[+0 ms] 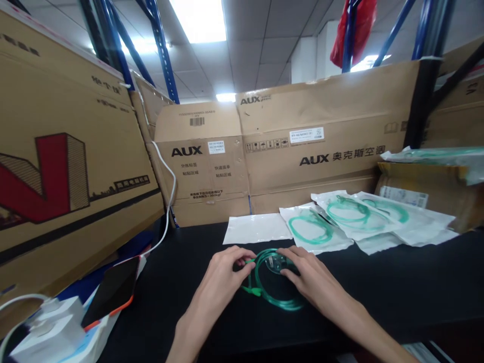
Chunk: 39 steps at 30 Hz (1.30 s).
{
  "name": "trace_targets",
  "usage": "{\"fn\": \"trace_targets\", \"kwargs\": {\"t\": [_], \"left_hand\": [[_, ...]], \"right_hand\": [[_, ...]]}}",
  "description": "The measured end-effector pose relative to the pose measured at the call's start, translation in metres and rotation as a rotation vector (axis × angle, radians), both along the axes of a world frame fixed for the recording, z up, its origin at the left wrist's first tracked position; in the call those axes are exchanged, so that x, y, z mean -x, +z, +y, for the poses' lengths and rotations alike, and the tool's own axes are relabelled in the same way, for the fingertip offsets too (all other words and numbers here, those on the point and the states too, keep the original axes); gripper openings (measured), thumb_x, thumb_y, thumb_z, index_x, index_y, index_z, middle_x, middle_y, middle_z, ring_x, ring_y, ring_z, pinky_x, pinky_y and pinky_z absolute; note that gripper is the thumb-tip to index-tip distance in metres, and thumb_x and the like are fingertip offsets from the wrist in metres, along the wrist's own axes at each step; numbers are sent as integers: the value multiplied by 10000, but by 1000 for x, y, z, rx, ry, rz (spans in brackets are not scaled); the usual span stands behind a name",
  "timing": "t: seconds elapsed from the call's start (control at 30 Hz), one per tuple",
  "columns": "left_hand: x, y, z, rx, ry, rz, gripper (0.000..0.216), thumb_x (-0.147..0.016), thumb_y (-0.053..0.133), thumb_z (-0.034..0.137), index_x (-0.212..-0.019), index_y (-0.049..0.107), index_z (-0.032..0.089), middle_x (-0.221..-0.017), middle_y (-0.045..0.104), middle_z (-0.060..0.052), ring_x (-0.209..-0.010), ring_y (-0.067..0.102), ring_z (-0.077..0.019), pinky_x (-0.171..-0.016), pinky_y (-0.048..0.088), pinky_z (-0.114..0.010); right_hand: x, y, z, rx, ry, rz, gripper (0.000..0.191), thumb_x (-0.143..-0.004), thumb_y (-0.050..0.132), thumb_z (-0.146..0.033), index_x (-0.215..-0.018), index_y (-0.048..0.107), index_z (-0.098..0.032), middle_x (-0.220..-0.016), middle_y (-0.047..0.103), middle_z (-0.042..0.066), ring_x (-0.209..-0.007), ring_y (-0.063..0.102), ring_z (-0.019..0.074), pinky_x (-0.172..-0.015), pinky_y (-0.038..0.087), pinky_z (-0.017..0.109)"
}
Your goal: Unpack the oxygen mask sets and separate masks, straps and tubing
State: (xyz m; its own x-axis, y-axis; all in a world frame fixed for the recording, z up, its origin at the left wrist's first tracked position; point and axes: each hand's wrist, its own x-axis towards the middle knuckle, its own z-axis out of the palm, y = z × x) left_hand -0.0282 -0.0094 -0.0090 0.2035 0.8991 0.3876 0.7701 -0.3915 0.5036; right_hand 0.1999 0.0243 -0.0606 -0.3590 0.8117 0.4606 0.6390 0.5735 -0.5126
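Note:
A coil of clear green tubing (282, 304) lies on the black tabletop (166, 297) in front of me. Inside its upper part sits a clear green-tinted mask (274, 263), partly covered by fingers. My left hand (223, 272) pinches the tubing at the coil's left side, thumb and forefinger closed. A bright green connector (254, 291) lies just below those fingertips. From the right, my right hand (313, 275) curls its fingers round the mask and the coil's edge. Behind the coil lies a flat white pouch (257, 228).
Several white and clear pouches with green tubing (312, 229) lie at back right, near an open carton (423, 186). Large cardboard panels (321, 121) wall the back and left. A phone (113, 287) and a white plug adapter (53, 327) with cables lie at left.

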Motion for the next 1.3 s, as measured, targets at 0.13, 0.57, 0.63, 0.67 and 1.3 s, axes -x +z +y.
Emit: {"fn": "trace_targets", "kwargs": {"t": [0.13, 0.57, 0.63, 0.67, 1.3], "left_hand": [[-6, 3, 13, -77, 1, -5, 183, -890, 613, 226, -985, 768, 246, -925, 751, -11, -805, 684, -194, -765, 531, -323], [-20, 2, 18, 127, 1, -230, 232, -911, 626, 420, -912, 785, 250, -752, 706, 17, -704, 595, -170, -633, 435, -262], [-19, 2, 18, 161, 6, -238, 254, -906, 631, 450, -916, 784, 247, -737, 684, 12, -700, 572, -171, -620, 411, -265], [-19, 2, 17, 172, 6, -240, 256, -904, 634, 459, -914, 784, 251, -726, 671, 13, -695, 559, -170, -615, 401, -267], [-25, 4, 15, 239, -98, -317, 218, -913, 655, 431, -981, 796, 279, -892, 753, 26, -834, 625, -183, -739, 431, -278]], "right_hand": [[5, 7, 12, 72, -5, 163, 305, -927, 606, -384, -1197, 609, -243, -1132, 708, 80, -1043, 675, 262, -896, 548, 420], [3, 18, 10, 577, 291, 705, 417, -845, 729, -361, -1160, 479, -251, -915, 607, -14, -798, 653, 155, -747, 568, 323], [2, 20, 9, 592, 290, 694, 438, -849, 732, -364, -1203, 498, -257, -924, 597, -14, -787, 650, 150, -747, 568, 320], [2, 21, 8, 597, 289, 691, 440, -854, 731, -366, -1215, 504, -259, -932, 596, -13, -778, 648, 145, -750, 566, 318], [4, 25, 2, 473, 262, 752, 411, -831, 757, -295, -1144, 491, -301, -1149, 525, -17, -606, 652, 66, -584, 563, 249]]}}
